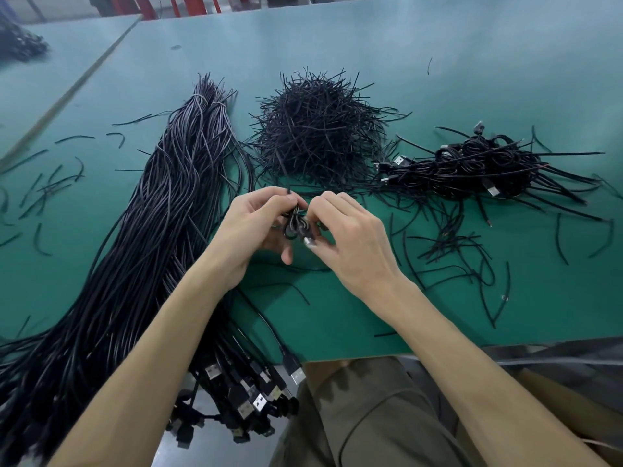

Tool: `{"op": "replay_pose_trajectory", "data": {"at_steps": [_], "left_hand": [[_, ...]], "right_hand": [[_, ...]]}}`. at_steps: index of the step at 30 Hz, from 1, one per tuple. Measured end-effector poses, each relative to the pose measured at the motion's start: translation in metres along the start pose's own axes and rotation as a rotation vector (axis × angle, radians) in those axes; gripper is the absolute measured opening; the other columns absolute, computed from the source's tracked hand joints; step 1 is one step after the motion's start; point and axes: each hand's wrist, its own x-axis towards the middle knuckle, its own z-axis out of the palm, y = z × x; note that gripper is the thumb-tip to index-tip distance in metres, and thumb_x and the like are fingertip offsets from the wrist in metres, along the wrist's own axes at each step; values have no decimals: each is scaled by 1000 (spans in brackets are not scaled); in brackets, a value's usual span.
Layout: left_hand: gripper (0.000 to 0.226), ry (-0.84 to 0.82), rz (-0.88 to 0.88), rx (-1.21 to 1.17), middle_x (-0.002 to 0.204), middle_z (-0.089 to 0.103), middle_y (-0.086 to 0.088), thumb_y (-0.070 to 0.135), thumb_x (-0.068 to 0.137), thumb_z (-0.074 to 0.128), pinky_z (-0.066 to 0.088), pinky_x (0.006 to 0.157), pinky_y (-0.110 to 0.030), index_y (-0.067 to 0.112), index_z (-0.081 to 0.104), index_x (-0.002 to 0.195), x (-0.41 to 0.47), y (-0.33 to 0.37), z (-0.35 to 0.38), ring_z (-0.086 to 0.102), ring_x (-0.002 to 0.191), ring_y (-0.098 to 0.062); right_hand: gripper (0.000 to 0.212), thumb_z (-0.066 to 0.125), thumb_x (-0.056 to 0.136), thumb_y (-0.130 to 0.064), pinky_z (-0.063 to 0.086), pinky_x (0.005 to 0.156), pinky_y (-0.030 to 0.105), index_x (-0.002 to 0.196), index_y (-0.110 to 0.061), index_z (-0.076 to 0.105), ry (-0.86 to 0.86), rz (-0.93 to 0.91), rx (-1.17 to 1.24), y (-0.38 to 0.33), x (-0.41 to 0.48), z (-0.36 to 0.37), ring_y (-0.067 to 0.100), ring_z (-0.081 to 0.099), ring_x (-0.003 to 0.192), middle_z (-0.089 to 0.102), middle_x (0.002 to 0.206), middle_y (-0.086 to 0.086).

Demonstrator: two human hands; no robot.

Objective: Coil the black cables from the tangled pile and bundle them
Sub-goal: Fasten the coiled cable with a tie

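Left forearm (151, 348) covers some plug ends (259, 402) | left hand (253, 227), right hand (350, 244) pinch coiled cable (296, 228), mostly finger-hidden

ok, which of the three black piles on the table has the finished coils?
The right-hand pile: small wound loops with USB plugs showing. The middle heap is short straight pieces; the left bundle is long uncoiled cables.

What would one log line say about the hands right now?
left hand: grips small coiled black cable | right hand: pinches same cable
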Motion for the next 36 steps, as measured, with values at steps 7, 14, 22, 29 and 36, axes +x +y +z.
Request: {"op": "replay_pose_trajectory", "data": {"at_steps": [7, 14, 22, 29, 36], "left_hand": [[36, 19, -20, -36, 77, 72, -15, 37, 104, 56, 57, 54, -33, 4, 71, 102, -1, 0, 1, 64, 55, -32], [31, 136, 87, 36, 74, 65, -8, 39, 103, 59, 41, 41, -25, 19, 74, 85, -5, 3, 7, 57, 61, -16], [26, 73, 72, 6, 75, 62, -11, 35, 103, 60, 44, 43, -28, 16, 73, 90, -4, 2, 6, 61, 60, -18], [21, 102, 115, -70, 73, 63, -8, 20, 103, 62, 51, 49, -32, 9, 47, 111, -2, 0, 8, 60, 50, -24], [10, 52, 298, 121, 69, 55, -2, 21, 105, 59, 51, 48, -30, 21, 52, 112, -1, -4, 4, 61, 46, -26]], "right_hand": [[21, 69, 92, -19, 44, 65, 35, 80, -8, 55, 47, 57, 19, 0, 0, 2, 22, 50, 75, 57, 80, 1], [12, 65, 84, -10, 46, 63, 40, 81, -8, 54, 33, 96, 31, 0, 1, 1, 21, 48, 75, 54, 79, -1], [10, 58, 86, -18, 45, 61, 40, 84, -9, 55, 47, 161, 92, 0, 1, -1, 17, 46, 74, 55, 80, -3], [10, 65, 86, -12, 47, 62, 44, 85, -9, 55, 53, 183, 128, 2, 0, -1, 18, 49, 73, 54, 80, -4], [12, 66, 84, -11, 47, 61, 41, 84, -11, 54, 73, 187, 121, 3, 0, 0, 16, 47, 72, 53, 81, -6]]}}
